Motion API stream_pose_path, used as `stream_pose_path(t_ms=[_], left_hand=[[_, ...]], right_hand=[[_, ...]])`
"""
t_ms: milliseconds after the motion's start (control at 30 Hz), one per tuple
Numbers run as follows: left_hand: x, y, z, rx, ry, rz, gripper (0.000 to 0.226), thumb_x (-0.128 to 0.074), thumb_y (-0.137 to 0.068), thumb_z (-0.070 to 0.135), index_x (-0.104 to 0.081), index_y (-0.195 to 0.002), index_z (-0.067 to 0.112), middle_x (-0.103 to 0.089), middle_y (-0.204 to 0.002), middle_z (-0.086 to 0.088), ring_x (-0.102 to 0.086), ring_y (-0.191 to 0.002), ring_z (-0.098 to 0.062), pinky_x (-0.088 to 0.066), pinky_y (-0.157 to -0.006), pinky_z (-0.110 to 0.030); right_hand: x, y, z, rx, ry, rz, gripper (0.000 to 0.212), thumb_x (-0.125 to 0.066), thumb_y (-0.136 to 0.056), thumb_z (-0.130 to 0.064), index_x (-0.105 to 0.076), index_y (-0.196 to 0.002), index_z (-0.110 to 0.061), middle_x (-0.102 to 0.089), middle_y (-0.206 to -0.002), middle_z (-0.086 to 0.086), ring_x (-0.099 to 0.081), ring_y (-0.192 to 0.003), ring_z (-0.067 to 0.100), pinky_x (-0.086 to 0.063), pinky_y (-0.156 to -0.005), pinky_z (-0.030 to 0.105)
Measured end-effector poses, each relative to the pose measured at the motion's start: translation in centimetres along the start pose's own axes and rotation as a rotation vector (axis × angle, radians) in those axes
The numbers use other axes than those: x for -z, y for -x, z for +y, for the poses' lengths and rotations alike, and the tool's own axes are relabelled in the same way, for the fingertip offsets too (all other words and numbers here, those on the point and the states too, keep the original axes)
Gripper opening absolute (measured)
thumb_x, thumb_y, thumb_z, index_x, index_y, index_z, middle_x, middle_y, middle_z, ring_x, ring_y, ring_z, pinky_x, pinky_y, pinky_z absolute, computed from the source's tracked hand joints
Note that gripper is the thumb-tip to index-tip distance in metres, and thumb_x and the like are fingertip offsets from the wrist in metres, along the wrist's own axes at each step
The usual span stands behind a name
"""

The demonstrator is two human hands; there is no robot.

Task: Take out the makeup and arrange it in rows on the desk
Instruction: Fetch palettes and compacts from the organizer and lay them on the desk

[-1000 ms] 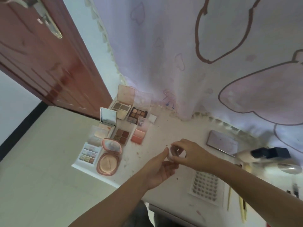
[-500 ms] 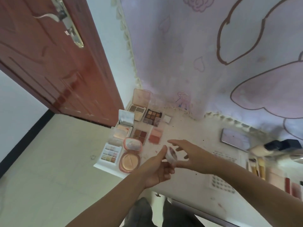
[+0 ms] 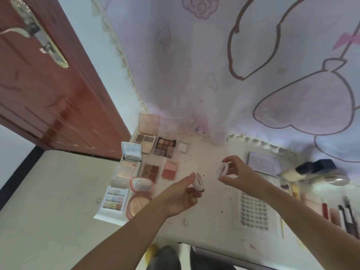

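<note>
The small white jar that both hands held together half a second ago has come apart. The left hand (image 3: 183, 195) now pinches the jar (image 3: 198, 182) alone between thumb and curled fingers, just above the desk (image 3: 210, 223), while the right hand (image 3: 238, 172) has drawn away toward 2 o'clock, pinching the lid (image 3: 224, 169). The two pieces are now near each other but apart.

That suggests the person is opening the jar before setting it down, like the palettes (image 3: 150, 171) already lying open in rows at 9 to 11 o'clock of the hands. The bare patch right of the pink blush (image 3: 169, 170) looks the likely spot.

The jar's contents cannot be made out. Motion blur smears the bottle (image 3: 311, 168) at 3 o'clock, and the brushes (image 3: 348, 217) at the right edge are cut off.
</note>
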State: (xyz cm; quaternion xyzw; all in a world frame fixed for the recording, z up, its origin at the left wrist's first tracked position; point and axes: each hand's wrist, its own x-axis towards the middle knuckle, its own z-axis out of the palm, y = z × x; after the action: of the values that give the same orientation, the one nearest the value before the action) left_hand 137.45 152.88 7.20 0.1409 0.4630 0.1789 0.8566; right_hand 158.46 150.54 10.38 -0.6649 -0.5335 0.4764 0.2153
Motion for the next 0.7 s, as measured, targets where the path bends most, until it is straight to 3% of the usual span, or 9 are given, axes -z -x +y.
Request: stream_pose_path(t_ms=[100, 200, 267, 400, 500, 567, 700], left_hand=[[-1.1, -2.4, 1.0, -0.123, -0.006, -0.040, 0.018, -0.055, -0.093, 0.015, -0.054, -0.109, 0.007, -0.062, -0.094, -0.010, -0.065, -0.079, -0.020, -0.053, -0.057, -0.021], [-1.7, -4.8, 2.1, -0.205, -0.079, 0.035, 0.041, -0.064, -0.086, 0.003, -0.046, -0.123, 0.008, -0.061, -0.105, -0.014, -0.066, -0.093, -0.027, -0.058, -0.077, -0.035], [-2.0, -6.1, 2.7, -0.266, -0.319, 0.140, 0.050, -0.070, -0.083, 0.006, -0.042, -0.124, 0.009, -0.058, -0.105, -0.012, -0.063, -0.096, -0.024, -0.056, -0.086, -0.038], [-3.0, -8.9, 4.1, -0.481, -0.835, 0.337, 0.052, -0.069, -0.080, 0.014, -0.038, -0.122, 0.018, -0.054, -0.114, -0.008, -0.060, -0.098, -0.018, -0.055, -0.078, -0.031], [-3.5, -11.1, 4.9, -0.548, -1.077, 0.357, 0.067, -0.064, -0.083, 0.011, -0.028, -0.139, 0.018, -0.041, -0.124, -0.005, -0.050, -0.111, -0.021, -0.050, -0.090, -0.033], [-3.7, -12.2, 5.4, -0.568, -1.242, 0.396, 0.062, -0.062, -0.084, 0.010, -0.032, -0.139, 0.011, -0.038, -0.130, -0.007, -0.044, -0.118, -0.024, -0.043, -0.096, -0.033], [-3.6, -13.3, 6.1, -0.640, -1.298, 0.440, 0.050, -0.060, -0.083, 0.010, -0.042, -0.129, 0.007, -0.047, -0.128, -0.010, -0.047, -0.116, -0.028, -0.042, -0.092, -0.036]], right_hand=[[1.1, -2.3, 2.0, -0.096, -0.063, 0.083, 0.051, -0.072, -0.080, -0.020, -0.044, -0.122, -0.017, -0.058, -0.115, 0.000, -0.060, -0.097, 0.010, -0.051, -0.076, 0.020], [1.5, -4.8, 3.2, -0.110, 0.017, 0.124, 0.054, -0.070, -0.083, -0.026, -0.043, -0.129, -0.016, -0.056, -0.116, -0.003, -0.055, -0.101, 0.007, -0.043, -0.074, 0.017], [1.6, -6.3, 3.8, -0.101, 0.038, 0.145, 0.055, -0.068, -0.083, -0.027, -0.043, -0.131, -0.016, -0.057, -0.118, -0.001, -0.054, -0.104, 0.008, -0.045, -0.080, 0.023], [1.4, -9.3, 4.4, -0.095, 0.182, 0.167, 0.056, -0.066, -0.085, -0.030, -0.043, -0.135, -0.017, -0.052, -0.123, 0.005, -0.052, -0.109, 0.017, -0.042, -0.088, 0.025], [1.2, -10.7, 5.0, -0.098, 0.357, 0.133, 0.057, -0.063, -0.086, -0.033, -0.042, -0.136, -0.017, -0.041, -0.130, 0.009, -0.047, -0.116, 0.025, -0.044, -0.095, 0.034], [1.2, -11.2, 5.3, -0.089, 0.478, 0.124, 0.056, -0.062, -0.085, -0.036, -0.044, -0.134, -0.017, -0.039, -0.131, 0.010, -0.043, -0.119, 0.028, -0.044, -0.097, 0.039], [0.8, -12.0, 5.1, -0.035, 0.622, 0.140, 0.052, -0.060, -0.085, -0.038, -0.045, -0.129, -0.015, -0.039, -0.128, 0.011, -0.040, -0.118, 0.029, -0.044, -0.092, 0.037]])
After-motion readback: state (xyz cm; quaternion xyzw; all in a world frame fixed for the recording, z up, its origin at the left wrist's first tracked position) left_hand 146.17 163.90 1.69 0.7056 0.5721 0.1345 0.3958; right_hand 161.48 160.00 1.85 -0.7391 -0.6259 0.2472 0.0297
